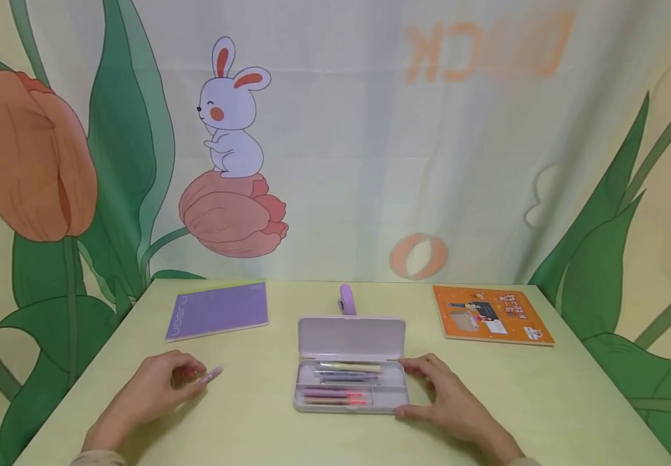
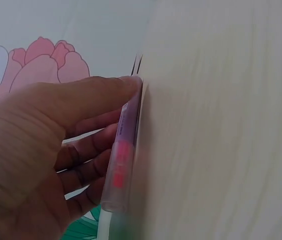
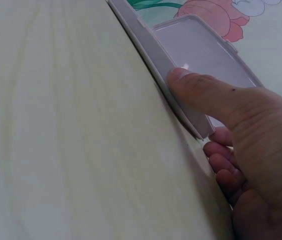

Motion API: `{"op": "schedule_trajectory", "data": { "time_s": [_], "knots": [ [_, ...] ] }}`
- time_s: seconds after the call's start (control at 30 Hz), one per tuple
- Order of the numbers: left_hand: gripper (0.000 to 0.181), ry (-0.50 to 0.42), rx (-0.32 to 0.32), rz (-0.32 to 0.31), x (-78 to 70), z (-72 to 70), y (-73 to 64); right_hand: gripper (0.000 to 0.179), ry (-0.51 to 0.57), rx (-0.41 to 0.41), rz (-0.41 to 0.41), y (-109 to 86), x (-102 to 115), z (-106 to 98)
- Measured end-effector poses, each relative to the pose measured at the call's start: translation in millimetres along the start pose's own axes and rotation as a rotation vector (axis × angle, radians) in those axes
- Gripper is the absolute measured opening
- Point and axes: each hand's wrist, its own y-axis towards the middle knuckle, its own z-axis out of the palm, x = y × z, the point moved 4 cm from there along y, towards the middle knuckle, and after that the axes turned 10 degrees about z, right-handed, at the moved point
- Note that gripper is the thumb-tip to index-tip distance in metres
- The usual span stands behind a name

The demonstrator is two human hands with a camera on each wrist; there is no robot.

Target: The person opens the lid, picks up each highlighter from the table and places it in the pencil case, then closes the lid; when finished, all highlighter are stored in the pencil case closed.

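Note:
My left hand (image 1: 157, 385), left of the pencil case, pinches a slim highlighter (image 2: 124, 145) between thumb and fingers. It has a purple barrel and a clear cap showing pink inside. Mid-table lies a pale grey pencil case (image 1: 390, 401) with its lid (image 1: 352, 338) raised. Several pens (image 1: 347, 377) lie in its back compartment, and purple and tan ones with pink ends (image 1: 335, 393) are in the front left one. My right hand (image 1: 452, 398) grips the right end of the case, the thumb (image 3: 196, 87) on the front wall and fingers round the back corner.
A purple notebook (image 1: 219, 310) lies at the back left of the table, over a greenish one. Behind the case lid stands a small purple object (image 1: 346, 299), partly hidden. An orange booklet (image 1: 489, 315) is at the back right. A printed curtain (image 1: 335, 142) hangs along the far edge.

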Motion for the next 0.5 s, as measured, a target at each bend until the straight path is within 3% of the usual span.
{"op": "schedule_trajectory", "data": {
  "time_s": [0.23, 0.5],
  "knots": [
    [0.021, -0.023, 0.043, -0.055, 3.1, 3.0, -1.4, 0.086, -0.002, 0.011, 0.005, 0.6, -0.5, 1.0],
    [0.013, -0.037, 0.043, -0.015, -0.7, 6.7, 2.5, 0.084, 0.002, 0.013, 0.023, 1.0, -0.6, -1.3]
  ]
}}
